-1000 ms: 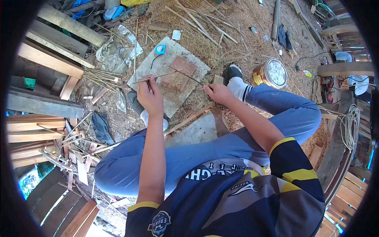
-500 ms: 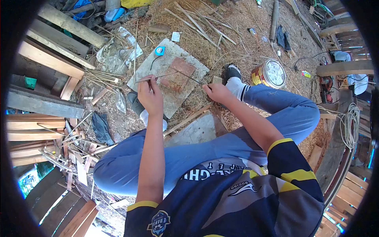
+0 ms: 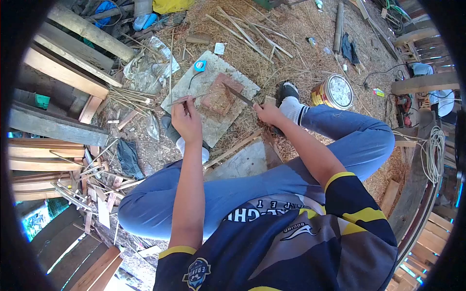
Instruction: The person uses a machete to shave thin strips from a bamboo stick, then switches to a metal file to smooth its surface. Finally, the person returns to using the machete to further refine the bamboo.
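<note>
My left hand (image 3: 186,121) pinches a thin wooden stick (image 3: 200,95) that points right, above a grey board (image 3: 187,82). My right hand (image 3: 268,114) is closed on the handle of a knife (image 3: 239,94), whose dark blade points up and left over the reddish square block (image 3: 218,99) on the board. The stick's right end lies near the blade, with a gap between them. Shavings lie on the block. A blue tape measure (image 3: 200,65) rests on the board's upper part.
A bucket (image 3: 339,92) stands right of my right foot. Thin sticks (image 3: 130,96) lie left of the board, and longer strips (image 3: 250,36) beyond it. Scrap wood (image 3: 90,186) and a black plastic piece (image 3: 129,157) lie at the left. Coiled rope (image 3: 430,150) hangs at the right.
The knife blade has turned broad side to view and come away from the stick. The whole view has shifted slightly right and down.
</note>
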A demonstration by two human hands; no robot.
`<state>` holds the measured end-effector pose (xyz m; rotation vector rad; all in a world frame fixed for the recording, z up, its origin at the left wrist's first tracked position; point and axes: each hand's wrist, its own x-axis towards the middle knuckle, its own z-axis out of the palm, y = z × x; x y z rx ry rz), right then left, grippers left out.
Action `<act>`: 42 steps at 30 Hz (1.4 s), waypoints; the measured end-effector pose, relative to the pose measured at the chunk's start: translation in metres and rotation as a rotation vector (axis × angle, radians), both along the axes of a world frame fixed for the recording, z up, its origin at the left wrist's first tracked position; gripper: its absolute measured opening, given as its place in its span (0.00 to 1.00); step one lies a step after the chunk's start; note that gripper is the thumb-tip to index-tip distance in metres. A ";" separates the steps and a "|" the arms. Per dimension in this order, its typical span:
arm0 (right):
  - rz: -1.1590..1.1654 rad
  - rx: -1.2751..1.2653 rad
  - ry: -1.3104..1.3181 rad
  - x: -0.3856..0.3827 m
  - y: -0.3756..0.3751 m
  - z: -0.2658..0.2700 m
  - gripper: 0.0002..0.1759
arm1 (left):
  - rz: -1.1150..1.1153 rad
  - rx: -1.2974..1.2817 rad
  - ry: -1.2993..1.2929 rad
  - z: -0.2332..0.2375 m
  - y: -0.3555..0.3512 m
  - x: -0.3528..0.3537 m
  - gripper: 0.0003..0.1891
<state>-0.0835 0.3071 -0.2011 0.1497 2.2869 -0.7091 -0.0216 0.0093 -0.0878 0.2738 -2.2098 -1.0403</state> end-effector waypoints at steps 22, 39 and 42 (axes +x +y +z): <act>0.248 -0.251 0.434 0.045 -0.091 0.128 0.30 | 0.031 0.037 0.036 0.001 -0.001 0.000 0.05; 0.206 -0.171 0.387 0.038 -0.078 0.100 0.33 | 0.059 0.048 -0.027 0.001 0.001 -0.008 0.07; 0.185 -0.128 0.368 0.032 -0.066 0.074 0.32 | 0.062 0.073 -0.009 -0.004 -0.002 -0.007 0.06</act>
